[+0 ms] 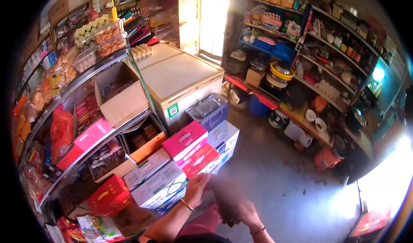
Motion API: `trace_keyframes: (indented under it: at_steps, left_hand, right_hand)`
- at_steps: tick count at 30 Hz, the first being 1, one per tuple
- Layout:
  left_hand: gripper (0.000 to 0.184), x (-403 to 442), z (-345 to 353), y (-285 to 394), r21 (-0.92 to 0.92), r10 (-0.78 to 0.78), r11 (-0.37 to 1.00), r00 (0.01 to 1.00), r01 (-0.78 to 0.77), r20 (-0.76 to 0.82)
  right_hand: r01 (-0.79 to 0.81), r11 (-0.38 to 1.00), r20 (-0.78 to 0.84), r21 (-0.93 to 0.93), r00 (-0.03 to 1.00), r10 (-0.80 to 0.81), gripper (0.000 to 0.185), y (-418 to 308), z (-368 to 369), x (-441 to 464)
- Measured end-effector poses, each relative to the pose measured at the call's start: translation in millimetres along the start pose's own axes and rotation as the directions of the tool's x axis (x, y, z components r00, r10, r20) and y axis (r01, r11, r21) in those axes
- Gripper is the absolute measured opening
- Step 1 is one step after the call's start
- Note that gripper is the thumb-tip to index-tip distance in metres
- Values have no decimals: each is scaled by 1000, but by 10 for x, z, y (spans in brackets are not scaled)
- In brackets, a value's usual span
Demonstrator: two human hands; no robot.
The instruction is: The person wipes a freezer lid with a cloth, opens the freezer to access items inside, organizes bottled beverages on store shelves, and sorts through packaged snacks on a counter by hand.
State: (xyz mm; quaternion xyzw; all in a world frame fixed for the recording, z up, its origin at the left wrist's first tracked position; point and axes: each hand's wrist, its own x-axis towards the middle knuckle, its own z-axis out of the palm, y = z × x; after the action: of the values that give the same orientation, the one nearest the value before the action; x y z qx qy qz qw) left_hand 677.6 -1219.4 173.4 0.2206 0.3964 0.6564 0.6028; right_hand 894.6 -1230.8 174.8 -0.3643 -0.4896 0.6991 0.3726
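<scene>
A brown, smeared thing (226, 195), limp like cloth, hangs between my two hands in front of my body; its exact kind is lost in the blur. My left hand (198, 189), with a bracelet at the wrist, is closed on its upper left end. Lower down, my right hand (249, 215) grips its right side, fingers partly hidden. Just beyond my left hand stand stacked gift cartons: a red carton (201, 160), a pink carton (185, 140) and a white carton (159, 185).
A curved glass counter (86, 81) with packets and open boxes runs along the left. Behind the cartons stands a white chest freezer (172, 77). Loaded shelves (340, 38) line the right wall, with a bench (297, 118) of pots below. Grey floor (275, 174) lies between.
</scene>
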Motion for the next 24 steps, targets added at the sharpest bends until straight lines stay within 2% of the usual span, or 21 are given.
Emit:
trace_keyframes:
  at_steps: [1,2,3,4,5,6,7,9,10,11,12,13,14,15,16,18,19,20,21,22,24]
  left_hand:
    - [29,290,0,-53,26,15,1000,997,-17,72]
    - [33,605,-26,-104,269,113,955,992,-124,54]
    - [34,938,-28,-111,441,255,857,963,-266,87]
    - [36,1306,-55,-100,588,388,705,910,-396,148]
    - [36,1671,-141,-139,570,457,691,879,-445,131]
    - [34,1919,-22,53,719,466,619,885,-317,-11]
    - [34,2267,-94,103,762,591,517,807,-390,12]
    - [32,2886,-174,354,793,609,525,788,-310,-95]
    - [30,3193,-204,507,854,719,383,694,-353,-35]
    - [29,3547,-321,647,898,755,297,656,-326,-12]
    - [28,3874,-396,695,900,780,349,614,-263,-123]
    - [28,4196,-458,835,924,795,316,593,-216,-133]
    - [29,4551,-565,925,916,836,299,537,-268,-116]
    - [28,4855,-685,968,938,846,278,515,-208,-136]
    - [28,5120,-732,1036,939,849,289,503,-189,-160]
    - [36,5597,-824,1152,981,868,192,467,-8,-166]
    - [36,5804,-857,1158,978,872,208,450,19,-194]
    - [35,5994,-884,1151,985,904,163,393,52,-170]
    - [35,6207,-938,1208,990,935,110,330,86,-132]
    - [35,6408,-993,1298,988,943,114,302,106,-141]
    - [40,6644,-1112,1248,966,976,29,203,258,-83]
  right_hand:
    - [28,999,-2,-30,1000,-28,26,47,-289,293]
    - [-103,979,34,176,995,98,31,-187,-497,530]
    - [-232,900,70,368,972,223,37,-420,-705,766]
    - [-155,950,14,270,987,158,45,-501,-856,1092]
    - [-84,988,-24,133,996,88,45,-667,-1006,1361]
    - [-53,997,-25,53,998,54,46,-914,-1114,1654]
    - [-21,999,-27,-27,999,20,46,-1164,-1221,1947]
    - [51,954,-80,296,996,-28,39,-1615,-1274,2384]
    - [25,954,-61,297,998,-7,39,-1637,-1462,2658]
    - [-15,989,-44,146,999,22,37,-1638,-1712,3032]
    - [-48,999,-31,-12,998,47,35,-1614,-1923,3397]
    - [-54,998,-14,-18,998,54,35,-1665,-2010,3750]
    - [0,977,14,-212,1000,3,35,-1748,-2058,4141]
    - [57,917,56,-395,998,-38,34,-1814,-2083,4548]
    - [191,863,124,-469,981,-150,32,-1843,-2095,4976]
    - [431,712,291,-554,902,-320,32,-2044,-1964,5846]
    - [534,626,379,-568,845,-378,33,-2155,-1839,6221]
    - [538,630,408,-560,841,-355,33,-2164,-1758,6560]
    - [695,392,546,-603,718,-433,35,-2173,-1641,6932]
    - [805,117,680,-582,560,-474,38,-2219,-1483,7314]
    - [865,-69,866,-497,490,-100,47,-2298,-1123,7860]
